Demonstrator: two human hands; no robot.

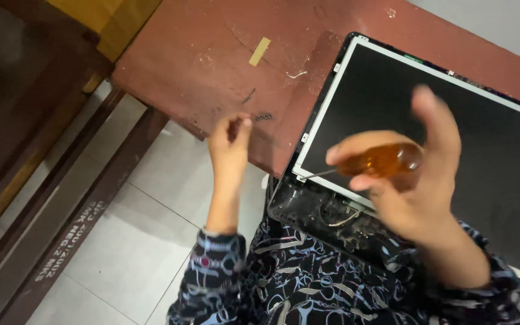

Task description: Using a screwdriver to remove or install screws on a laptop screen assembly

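My right hand [419, 180] grips a screwdriver with a clear amber handle [386, 159]; its thin metal shaft points left toward the lower left corner of a dark laptop screen panel [452, 120] with a pale metal frame. My left hand [230, 144] hovers at the near edge of the reddish-brown table [212, 48], fingertips pinched together; whether something tiny sits between them I cannot tell. A few small dark screws [263, 117] lie on the table just right of that hand. The black laptop base [326, 213] shows below the panel, by my patterned sleeves.
A strip of yellowish tape [259, 51] and a small pale scrap [297, 74] lie on the worn table. Grey floor tiles [127, 241] lie below left. Dark wooden rails [49, 204] run diagonally at the left, with a yellow board [109, 18] at the top.
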